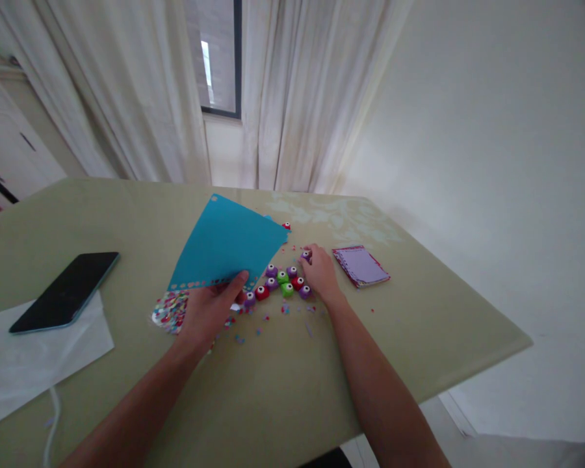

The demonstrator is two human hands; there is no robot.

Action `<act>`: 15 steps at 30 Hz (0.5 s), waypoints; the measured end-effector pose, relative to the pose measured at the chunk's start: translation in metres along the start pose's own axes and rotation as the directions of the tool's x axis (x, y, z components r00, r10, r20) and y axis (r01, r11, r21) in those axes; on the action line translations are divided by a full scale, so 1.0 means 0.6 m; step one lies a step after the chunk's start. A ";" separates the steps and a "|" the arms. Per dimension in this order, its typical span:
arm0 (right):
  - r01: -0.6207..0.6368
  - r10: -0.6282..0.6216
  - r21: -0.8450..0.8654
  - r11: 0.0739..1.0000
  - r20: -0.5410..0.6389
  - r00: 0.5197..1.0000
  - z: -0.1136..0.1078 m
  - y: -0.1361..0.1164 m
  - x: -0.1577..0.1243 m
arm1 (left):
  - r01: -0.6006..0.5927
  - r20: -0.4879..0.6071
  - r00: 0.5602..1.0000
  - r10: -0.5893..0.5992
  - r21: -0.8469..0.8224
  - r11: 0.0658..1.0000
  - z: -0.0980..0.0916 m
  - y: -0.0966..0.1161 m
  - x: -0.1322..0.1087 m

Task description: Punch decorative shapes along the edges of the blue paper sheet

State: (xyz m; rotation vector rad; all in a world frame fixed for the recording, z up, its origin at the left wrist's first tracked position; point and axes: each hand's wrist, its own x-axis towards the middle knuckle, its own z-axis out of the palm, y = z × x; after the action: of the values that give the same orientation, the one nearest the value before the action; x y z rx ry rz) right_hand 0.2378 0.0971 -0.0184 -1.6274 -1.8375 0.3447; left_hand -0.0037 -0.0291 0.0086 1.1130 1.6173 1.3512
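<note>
One blue sheet [227, 240], head view: spreads beyond thumb of left hand [212, 304], pinched near punched edge; likely light, flexible; hold by edge. One purple eye-topped piece [305, 255]: gripped between fingertips of right hand [322, 273]; likely light, hard; hold by sides. Sheet's far corner toward curtains [297, 110]; piece's eye roughly upward; long axes unclear.

L hand [209, 309], lower ctr of frame: bare, w/ rounded thumb. L forearm [149, 396], btm L: bare, tapering upward. R hand [320, 270], ctr: bare. R forearm [375, 380], btm R: bare, similar taper. Black patch [329, 459], btm edge R of ctr: plain, poss. clothing; mostly cut off.
</note>
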 end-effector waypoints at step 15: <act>-0.168 -0.219 0.858 0.486 0.306 0.927 -0.003 -0.134 -0.090 | -0.025 -0.084 0.996 0.024 -0.012 1.000 -0.004 0.010 -0.007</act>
State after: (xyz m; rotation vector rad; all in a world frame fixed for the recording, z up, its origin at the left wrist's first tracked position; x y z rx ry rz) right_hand 0.1767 0.0298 0.0142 -0.7920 -1.4653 1.4281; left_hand -0.0032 -0.0335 0.0153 1.0844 1.6569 1.4401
